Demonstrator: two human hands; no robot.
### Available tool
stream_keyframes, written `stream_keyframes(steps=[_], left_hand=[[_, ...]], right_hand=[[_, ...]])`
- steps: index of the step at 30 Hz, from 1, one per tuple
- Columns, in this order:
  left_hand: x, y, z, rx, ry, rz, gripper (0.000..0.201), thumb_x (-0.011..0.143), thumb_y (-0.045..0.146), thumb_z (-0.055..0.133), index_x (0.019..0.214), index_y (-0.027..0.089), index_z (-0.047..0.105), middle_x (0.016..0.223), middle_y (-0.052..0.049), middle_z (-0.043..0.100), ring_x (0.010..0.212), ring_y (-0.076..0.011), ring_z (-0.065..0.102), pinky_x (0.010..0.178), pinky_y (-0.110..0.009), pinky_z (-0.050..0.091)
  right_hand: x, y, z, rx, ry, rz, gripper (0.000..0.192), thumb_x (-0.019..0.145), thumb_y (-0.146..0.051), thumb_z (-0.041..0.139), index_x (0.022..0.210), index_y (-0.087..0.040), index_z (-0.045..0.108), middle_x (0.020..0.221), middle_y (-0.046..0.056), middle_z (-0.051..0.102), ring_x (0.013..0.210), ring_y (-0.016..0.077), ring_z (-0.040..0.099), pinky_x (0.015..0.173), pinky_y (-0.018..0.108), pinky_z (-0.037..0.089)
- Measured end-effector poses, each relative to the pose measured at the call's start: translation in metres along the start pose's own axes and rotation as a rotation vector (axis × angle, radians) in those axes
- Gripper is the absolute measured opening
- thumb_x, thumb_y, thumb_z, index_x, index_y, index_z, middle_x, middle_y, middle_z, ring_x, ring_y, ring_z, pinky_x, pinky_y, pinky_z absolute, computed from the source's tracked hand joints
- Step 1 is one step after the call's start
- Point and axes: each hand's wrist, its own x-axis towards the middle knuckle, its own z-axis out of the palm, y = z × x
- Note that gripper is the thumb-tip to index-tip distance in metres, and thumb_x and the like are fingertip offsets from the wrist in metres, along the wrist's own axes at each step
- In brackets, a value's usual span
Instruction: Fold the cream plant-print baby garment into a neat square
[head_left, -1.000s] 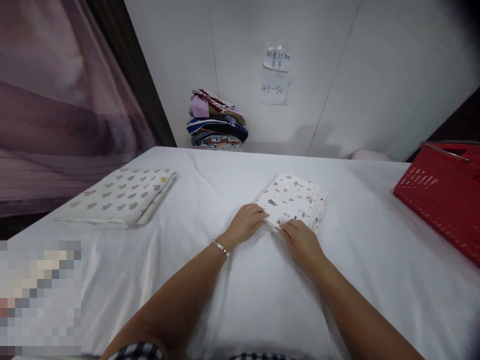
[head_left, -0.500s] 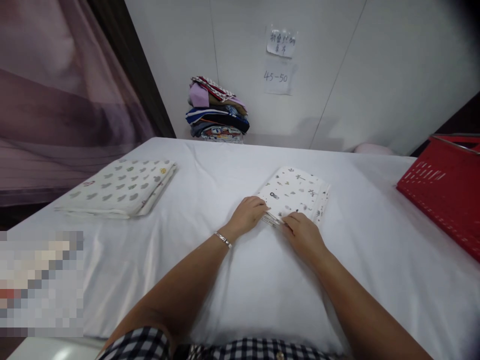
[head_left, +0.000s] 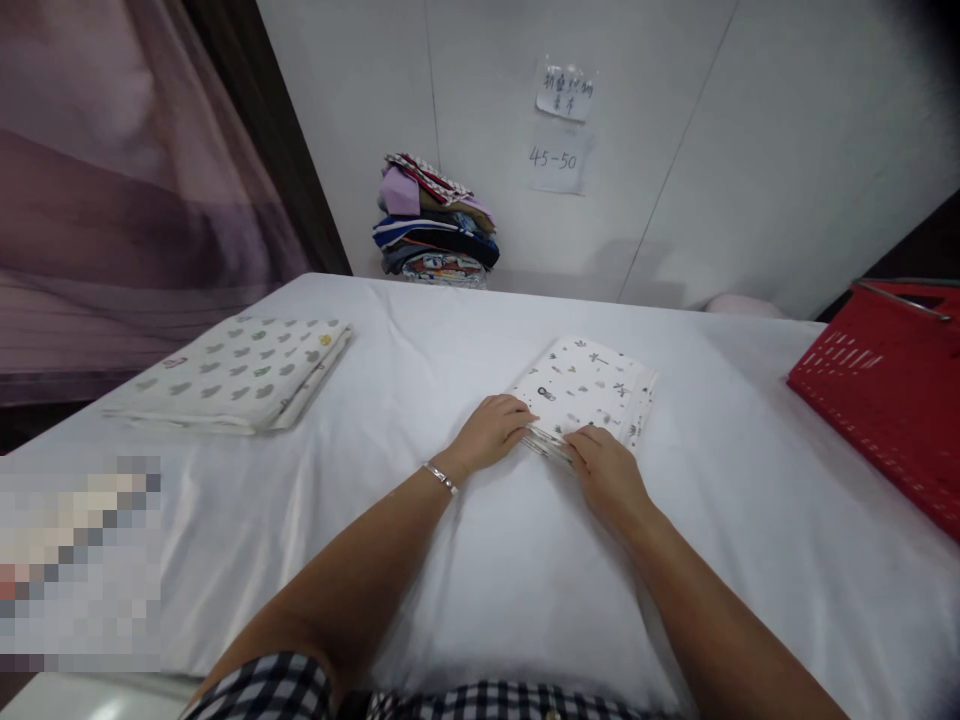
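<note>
A folded white cloth with small dark prints (head_left: 592, 385) lies in the middle of the white-covered table (head_left: 465, 560). My left hand (head_left: 491, 432) rests on its near left corner, fingers curled over the edge. At the cloth's near edge my right hand (head_left: 604, 470) pinches the stacked layers. A silver bracelet circles my left wrist.
A second folded cloth with grey leaf prints (head_left: 240, 372) lies at the table's left. A red plastic basket (head_left: 892, 385) stands at the right edge. A pile of folded coloured fabrics (head_left: 433, 225) sits against the back wall, under paper notes (head_left: 562, 125). A purple curtain hangs at left.
Both hands stay at the printed cloth's near edge. The view has shifted slightly; the cloth and hands have barely moved.
</note>
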Motion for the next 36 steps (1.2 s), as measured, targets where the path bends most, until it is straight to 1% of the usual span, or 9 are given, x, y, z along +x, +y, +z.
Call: stream_keyframes(steps=[6, 11, 16, 19, 24, 27, 30, 33, 36], left_hand=[[0.002, 0.003, 0.003, 0.026, 0.027, -0.02, 0.02, 0.091, 0.024, 0.044, 0.103, 0.022, 0.06, 0.1, -0.003, 0.063, 0.099, -0.017, 0.052, 0.088, -0.035, 0.039], [0.005, 0.005, 0.008, 0.096, 0.064, -0.01, 0.019, 0.09, 0.021, 0.044, 0.101, 0.022, 0.06, 0.097, -0.003, 0.064, 0.095, -0.0174, 0.054, 0.086, -0.035, 0.039], [0.006, 0.005, 0.009, 0.169, 0.063, 0.003, 0.018, 0.089, 0.018, 0.044, 0.099, 0.021, 0.059, 0.093, -0.003, 0.065, 0.091, -0.0177, 0.055, 0.083, -0.034, 0.039], [0.006, 0.006, 0.008, 0.163, 0.063, 0.014, 0.019, 0.089, 0.016, 0.043, 0.1, 0.022, 0.058, 0.093, -0.003, 0.065, 0.091, -0.0173, 0.055, 0.083, -0.035, 0.039], [0.006, 0.008, 0.008, 0.146, 0.067, -0.078, 0.011, 0.088, 0.019, 0.045, 0.087, 0.019, 0.056, 0.083, -0.003, 0.063, 0.081, -0.0177, 0.056, 0.079, -0.035, 0.043], [0.004, 0.01, 0.01, 0.142, 0.075, -0.053, 0.015, 0.085, 0.01, 0.043, 0.087, 0.018, 0.056, 0.098, -0.006, 0.064, 0.09, -0.0183, 0.056, 0.082, -0.035, 0.043], [0.002, 0.014, 0.013, 0.131, 0.076, 0.035, 0.025, 0.079, 0.001, 0.043, 0.087, 0.019, 0.058, 0.121, -0.006, 0.056, 0.107, -0.0196, 0.051, 0.089, -0.037, 0.042], [0.001, 0.018, 0.013, 0.108, 0.06, 0.086, 0.024, 0.082, 0.006, 0.045, 0.094, 0.021, 0.06, 0.126, -0.007, 0.053, 0.113, -0.0204, 0.048, 0.091, -0.04, 0.041], [0.002, 0.02, 0.013, 0.092, 0.054, 0.088, 0.016, 0.086, 0.017, 0.049, 0.097, 0.022, 0.06, 0.124, -0.007, 0.054, 0.112, -0.0208, 0.049, 0.091, -0.041, 0.041]], right_hand=[[0.0, 0.0, 0.001, -0.007, -0.025, -0.019, 0.021, 0.091, -0.026, 0.043, 0.1, -0.021, 0.061, 0.093, 0.005, 0.061, 0.086, 0.018, 0.053, 0.07, 0.028, 0.041], [0.001, 0.001, 0.0, -0.019, 0.106, 0.015, 0.021, 0.091, -0.022, 0.042, 0.102, -0.02, 0.059, 0.097, 0.006, 0.061, 0.091, 0.0185, 0.053, 0.074, 0.029, 0.041], [0.002, -0.001, 0.001, -0.037, 0.02, 0.016, 0.014, 0.088, -0.017, 0.044, 0.09, -0.02, 0.058, 0.089, 0.004, 0.06, 0.084, 0.0172, 0.052, 0.07, 0.028, 0.039], [0.002, 0.0, 0.002, -0.044, 0.028, 0.009, 0.014, 0.088, -0.017, 0.043, 0.089, -0.02, 0.057, 0.088, 0.004, 0.06, 0.083, 0.0168, 0.052, 0.07, 0.028, 0.038], [0.002, 0.001, 0.002, -0.036, 0.042, 0.017, 0.012, 0.087, -0.018, 0.044, 0.087, -0.02, 0.056, 0.086, 0.003, 0.059, 0.081, 0.0162, 0.051, 0.067, 0.027, 0.036], [0.003, -0.001, 0.001, -0.038, 0.027, 0.035, 0.011, 0.087, -0.017, 0.044, 0.084, -0.02, 0.054, 0.083, 0.002, 0.058, 0.078, 0.0159, 0.05, 0.064, 0.026, 0.034], [0.004, -0.002, 0.001, -0.047, 0.015, 0.029, 0.013, 0.087, -0.016, 0.043, 0.08, -0.02, 0.053, 0.081, 0.002, 0.057, 0.076, 0.0155, 0.049, 0.063, 0.026, 0.033], [0.003, -0.001, 0.002, -0.057, 0.022, 0.013, 0.013, 0.087, -0.015, 0.043, 0.079, -0.02, 0.053, 0.08, 0.002, 0.057, 0.075, 0.0154, 0.049, 0.062, 0.026, 0.032], [0.003, 0.0, 0.003, -0.054, 0.041, 0.003, 0.014, 0.087, -0.017, 0.043, 0.077, -0.02, 0.052, 0.079, 0.002, 0.056, 0.075, 0.0155, 0.049, 0.063, 0.026, 0.032]])
